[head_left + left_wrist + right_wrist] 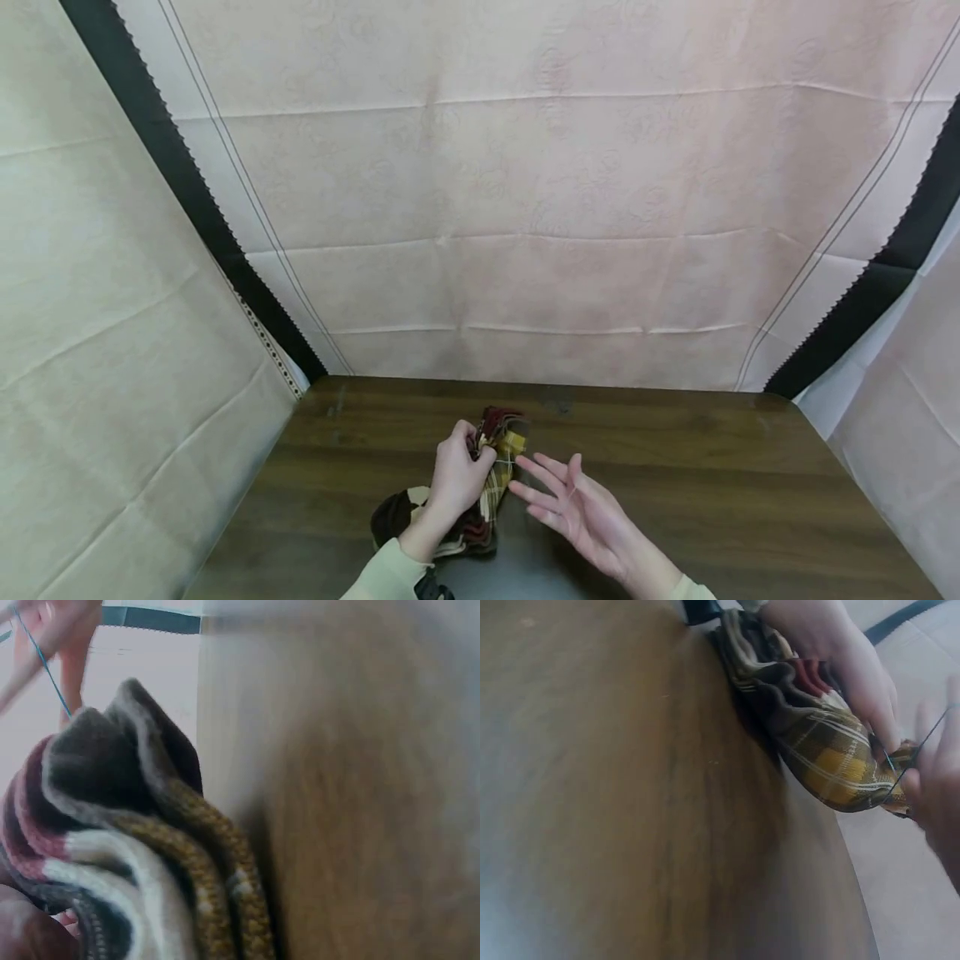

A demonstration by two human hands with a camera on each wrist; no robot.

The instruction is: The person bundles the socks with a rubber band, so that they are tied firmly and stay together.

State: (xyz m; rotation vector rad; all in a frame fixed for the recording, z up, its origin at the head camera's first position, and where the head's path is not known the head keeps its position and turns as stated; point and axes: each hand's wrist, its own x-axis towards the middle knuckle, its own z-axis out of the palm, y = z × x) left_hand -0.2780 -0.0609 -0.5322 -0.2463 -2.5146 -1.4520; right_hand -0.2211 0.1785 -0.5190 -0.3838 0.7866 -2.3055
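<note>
My left hand (pixel 457 475) grips a bunched, folded plaid scarf (pixel 498 479) in yellow, brown, white and dark red, just above the table. The left wrist view shows its thick woolly folds (pixel 161 847) close up. A thin dark band (pixel 924 748), like an elastic, runs from the narrow gathered end of the scarf to my right hand (pixel 585 517). That hand stands right of the scarf, palm turned up and fingers spread, with the band stretched across its fingers. Motion blurs it in both wrist views, so exactly how the band loops cannot be seen.
Under both hands lies a brown wood-grain table (pixel 712 467). Pale fabric panels (pixel 562 183) with dark edging strips (pixel 210 192) rise behind it and at both sides. The dark brown end of the scarf hangs left of my left wrist.
</note>
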